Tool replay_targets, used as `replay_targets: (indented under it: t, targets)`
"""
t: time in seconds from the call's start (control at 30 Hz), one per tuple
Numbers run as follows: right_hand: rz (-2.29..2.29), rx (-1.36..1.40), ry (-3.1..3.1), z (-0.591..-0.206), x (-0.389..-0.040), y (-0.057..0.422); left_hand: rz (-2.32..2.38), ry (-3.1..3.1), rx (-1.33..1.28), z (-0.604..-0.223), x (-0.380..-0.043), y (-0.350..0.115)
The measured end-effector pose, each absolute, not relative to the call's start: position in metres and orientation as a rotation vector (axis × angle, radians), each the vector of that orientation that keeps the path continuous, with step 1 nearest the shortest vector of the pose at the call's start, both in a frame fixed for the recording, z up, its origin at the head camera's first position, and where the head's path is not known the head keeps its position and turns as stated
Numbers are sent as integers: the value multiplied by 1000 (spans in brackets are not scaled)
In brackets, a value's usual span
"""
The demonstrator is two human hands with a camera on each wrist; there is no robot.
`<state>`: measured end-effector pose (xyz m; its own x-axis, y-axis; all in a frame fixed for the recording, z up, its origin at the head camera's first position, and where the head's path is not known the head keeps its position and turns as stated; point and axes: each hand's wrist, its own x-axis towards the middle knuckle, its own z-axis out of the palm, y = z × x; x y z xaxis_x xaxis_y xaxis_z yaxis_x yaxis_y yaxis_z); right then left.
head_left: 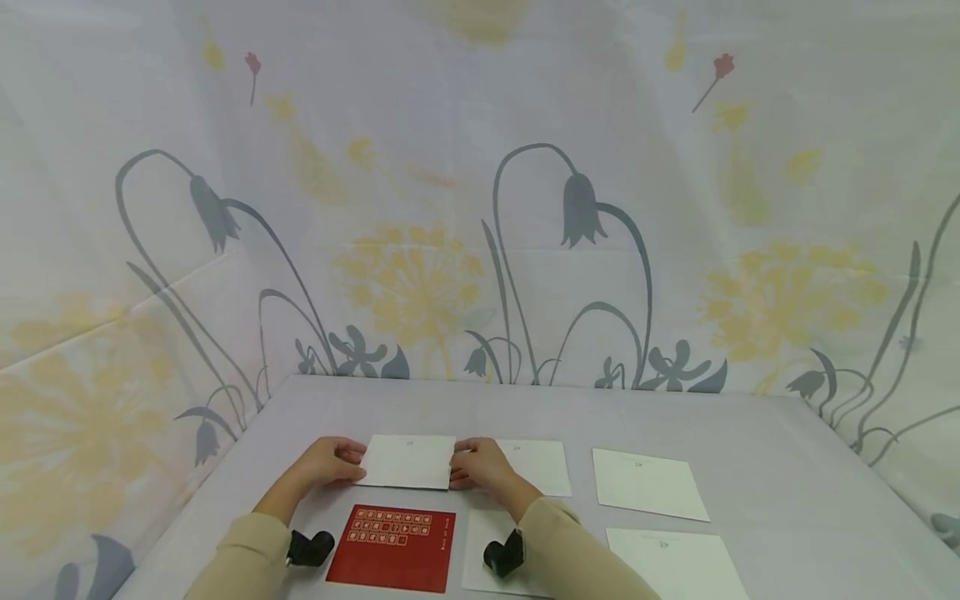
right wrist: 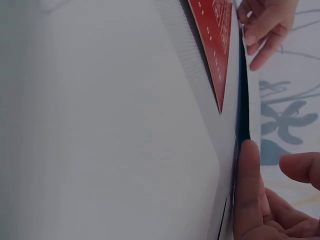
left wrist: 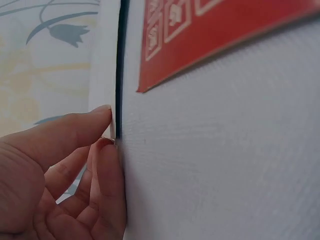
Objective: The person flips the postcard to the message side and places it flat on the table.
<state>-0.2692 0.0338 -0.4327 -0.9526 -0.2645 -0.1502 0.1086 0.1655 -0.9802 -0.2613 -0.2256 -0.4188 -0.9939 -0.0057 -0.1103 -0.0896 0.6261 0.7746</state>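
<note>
In the head view a white card (head_left: 408, 462) lies behind the red card, between the two hands. My left hand (head_left: 333, 463) pinches its left edge. The left wrist view shows the thumb and fingertips (left wrist: 107, 120) together at that edge, with a dark underside along the card. At the opposite edge is my right hand (head_left: 480, 467). In the right wrist view one fingertip (right wrist: 248, 152) touches the white card's edge (right wrist: 254, 107), while another digit stands apart above it. A red card (head_left: 393, 550) with rows of small printed squares lies in front of the white card.
More white cards lie to the right: one (head_left: 543, 467) behind my right hand, another (head_left: 480, 550) under the right forearm, and two farther right, at the back (head_left: 648, 485) and front (head_left: 678, 571). A patterned cloth (head_left: 450, 317) hangs behind the table (head_left: 787, 467).
</note>
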Motion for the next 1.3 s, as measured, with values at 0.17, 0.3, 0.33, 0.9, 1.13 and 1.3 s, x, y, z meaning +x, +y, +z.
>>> replay_targets:
  t: [0.17, 0.3, 0.33, 0.9, 1.13, 1.3]
  targets:
    - [-1834, -151, 2182, -429, -268, 36, 1358, 2724, -79, -419, -261, -224]
    - [-1847, -129, 2222, -426, -266, 39, 1410, 2711, -68, -420, -260, -224]
    - [-1858, -130, 2224, -426, -266, 39, 1418, 2711, -61, -420, -260, -225]
    - [-1887, -425, 2330, -403, -239, 44, 1460, 2802, 342, -411, -237, -244]
    - [-1674, -633, 2527, -397, -221, 46, 1377, 2826, 519, -407, -220, -247]
    - [-1602, -737, 2556, -396, -211, 46, 1279, 2871, 580, -406, -209, -248]
